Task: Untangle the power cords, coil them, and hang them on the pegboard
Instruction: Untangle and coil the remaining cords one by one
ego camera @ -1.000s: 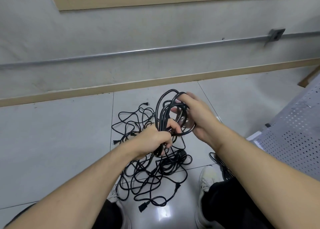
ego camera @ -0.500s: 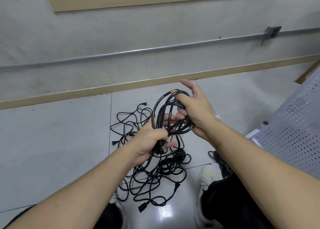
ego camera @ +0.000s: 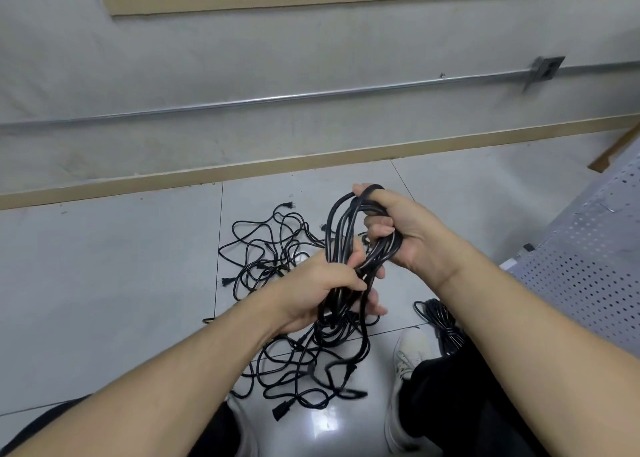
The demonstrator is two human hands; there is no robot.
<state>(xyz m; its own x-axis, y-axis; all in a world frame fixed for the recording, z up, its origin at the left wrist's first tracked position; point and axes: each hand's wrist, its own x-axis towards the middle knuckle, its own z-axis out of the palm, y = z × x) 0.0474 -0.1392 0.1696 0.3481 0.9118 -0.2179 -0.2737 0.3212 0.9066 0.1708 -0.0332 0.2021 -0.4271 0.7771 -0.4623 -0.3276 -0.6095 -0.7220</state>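
A coil of black power cord (ego camera: 341, 230) is held between both hands above the floor. My left hand (ego camera: 322, 292) grips the coil's lower end, fingers curled round the bunched strands. My right hand (ego camera: 401, 230) grips the upper loops, with one strand running over its fingers at the top. Below and behind the hands a tangle of black cords (ego camera: 277, 266) with several plugs sprawls on the grey tiles. A perforated grey pegboard (ego camera: 585, 276) lies slanted at the right edge.
A second bundled black cord (ego camera: 441, 325) lies on the floor by my right knee. My white shoe (ego camera: 410, 351) stands beside it. A grey wall with a metal conduit (ego camera: 311, 95) and a wooden skirting board (ego camera: 311, 162) closes the far side.
My right hand has closed round the upper loops, its fingers no longer stretched out. The coil has tightened between the hands. The camera view has shifted slightly.
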